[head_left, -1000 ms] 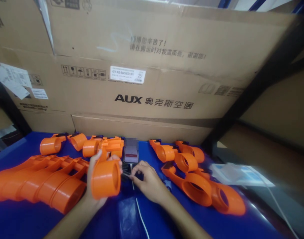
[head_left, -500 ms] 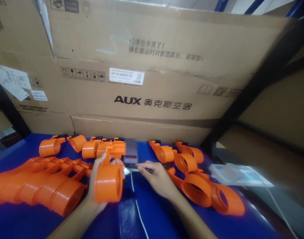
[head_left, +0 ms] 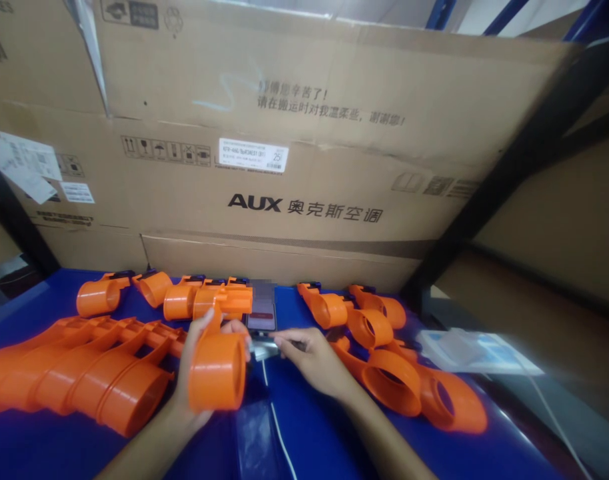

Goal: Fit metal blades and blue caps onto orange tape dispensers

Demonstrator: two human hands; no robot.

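My left hand (head_left: 196,373) is wrapped round an orange plastic part (head_left: 217,373) with a wide ring at the bottom and an arm rising to a short tube on top. Just right of that ring, my right hand (head_left: 309,353) is closed in a pinch on a thin silvery piece (head_left: 265,349), whose kind I cannot make out. The silvery piece reaches toward the left fingertips, and the contact there is partly hidden behind the orange part. A phone (head_left: 262,313) with a lit screen stands behind the hands.
A row of nested orange parts (head_left: 79,373) lies left on the blue table surface (head_left: 314,427). More orange parts (head_left: 394,380) with dark clips are at right and along the back. A white cable (head_left: 279,433) runs forward. Behind stands a large cardboard box (head_left: 304,173); a plastic packet (head_left: 479,350) is at right.
The silvery piece has tilted and shows more of its flat side. My right hand has shifted very slightly down; my left hand keeps its hold on the orange part.
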